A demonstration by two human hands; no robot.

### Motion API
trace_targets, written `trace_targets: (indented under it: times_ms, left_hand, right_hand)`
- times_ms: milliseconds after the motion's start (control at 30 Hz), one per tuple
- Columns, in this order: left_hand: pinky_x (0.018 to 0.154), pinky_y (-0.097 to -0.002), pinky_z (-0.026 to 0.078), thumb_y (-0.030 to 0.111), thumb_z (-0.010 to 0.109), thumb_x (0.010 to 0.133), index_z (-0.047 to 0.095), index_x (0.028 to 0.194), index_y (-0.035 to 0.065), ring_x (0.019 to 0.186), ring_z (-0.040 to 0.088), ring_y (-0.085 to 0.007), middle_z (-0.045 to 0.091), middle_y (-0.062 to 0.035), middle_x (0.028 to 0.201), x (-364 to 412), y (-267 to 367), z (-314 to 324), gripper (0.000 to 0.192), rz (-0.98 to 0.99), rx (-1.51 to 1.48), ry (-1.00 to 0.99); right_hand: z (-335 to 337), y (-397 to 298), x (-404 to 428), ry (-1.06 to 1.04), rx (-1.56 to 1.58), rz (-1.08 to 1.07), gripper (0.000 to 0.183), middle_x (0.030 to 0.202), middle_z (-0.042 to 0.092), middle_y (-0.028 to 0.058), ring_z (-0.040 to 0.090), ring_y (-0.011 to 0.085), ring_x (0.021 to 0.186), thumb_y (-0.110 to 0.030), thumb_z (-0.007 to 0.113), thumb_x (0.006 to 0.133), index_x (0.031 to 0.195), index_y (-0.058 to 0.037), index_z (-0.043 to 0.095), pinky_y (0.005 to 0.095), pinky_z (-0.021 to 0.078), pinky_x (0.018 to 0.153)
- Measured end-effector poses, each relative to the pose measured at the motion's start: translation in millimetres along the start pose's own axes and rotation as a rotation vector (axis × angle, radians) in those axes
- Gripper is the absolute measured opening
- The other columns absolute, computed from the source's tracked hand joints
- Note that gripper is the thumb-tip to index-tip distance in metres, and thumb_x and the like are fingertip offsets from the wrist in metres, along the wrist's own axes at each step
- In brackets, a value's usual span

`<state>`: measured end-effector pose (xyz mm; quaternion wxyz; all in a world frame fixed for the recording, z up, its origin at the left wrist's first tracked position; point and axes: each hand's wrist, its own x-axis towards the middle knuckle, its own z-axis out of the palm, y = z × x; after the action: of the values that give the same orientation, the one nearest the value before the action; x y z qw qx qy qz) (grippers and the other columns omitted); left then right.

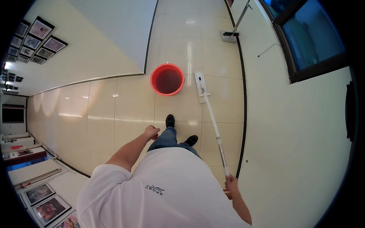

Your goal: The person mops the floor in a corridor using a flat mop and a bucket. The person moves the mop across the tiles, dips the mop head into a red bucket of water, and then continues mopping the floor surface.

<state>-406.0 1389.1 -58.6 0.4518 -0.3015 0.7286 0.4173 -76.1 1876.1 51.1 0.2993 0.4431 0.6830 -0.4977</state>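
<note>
My right hand (231, 183) grips the upper end of a flat mop's pole (214, 125), low at the right of the view. The white rectangular mop head (200, 84) rests on the tiled floor. To its left stands a red plastic bucket (152, 82) holding dark, murky liquid (169, 82). My left hand (152, 132) hangs in front of my left thigh with its fingers curled; nothing shows in it.
A broom and dustpan (229, 36) lean against the right wall (285, 128). A white wall corner (144, 72) juts in at the upper left. Glossy beige tiles (137, 99) run ahead and leftward. Framed pictures (41, 28) hang on the left wall; a dark-framed window (310, 37) is at upper right.
</note>
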Motion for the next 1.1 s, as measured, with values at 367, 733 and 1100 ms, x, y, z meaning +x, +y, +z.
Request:
trace_targets:
  times_ms: [367, 733, 1100]
  left_hand:
    - [0.055, -0.0349, 0.058, 0.032, 0.064, 0.087, 0.057, 0.104, -0.0087, 0.063, 0.065, -0.0228, 0.062, -0.0152, 0.080, 1.3, 76.6, 63.7, 0.045, 0.183, 0.156, -0.192]
    - [0.079, -0.0377, 0.055, 0.064, 0.057, 0.084, 0.041, 0.124, -0.0052, 0.087, 0.064, -0.0271, 0.058, -0.0177, 0.100, -96.2, 227.6, 197.2, 0.081, 0.269, -0.330, -0.672]
    - [0.093, -0.0419, 0.050, 0.032, 0.061, 0.091, 0.048, 0.107, 0.0050, 0.093, 0.065, -0.0252, 0.063, -0.0114, 0.097, -186.5, 267.5, 199.3, 0.034, 0.065, -0.970, -0.822]
  right_hand:
    - [21.7, -92.5, -103.8, 0.006, 0.283, -0.044, 0.019, 0.059, 0.047, -0.0032, 0.038, 0.0043, 0.046, -0.014, 0.058, 0.094, 0.109, -0.0031, 0.063, 0.0217, 0.0304, 0.041]
    - [-29.9, -121.2, -205.9, 0.078, 0.170, -0.215, 0.043, 0.057, 0.048, -0.0021, 0.042, 0.0052, 0.042, -0.006, 0.060, 0.087, 0.130, -0.0035, 0.054, 0.0221, 0.0332, 0.037]
    - [-157.4, -199.6, -317.4, 0.740, -0.766, -0.680, 0.038, 0.065, 0.051, 0.0112, 0.045, 0.0179, 0.058, 0.002, 0.073, 0.067, 0.104, 0.0038, 0.064, 0.0316, 0.0380, 0.052]
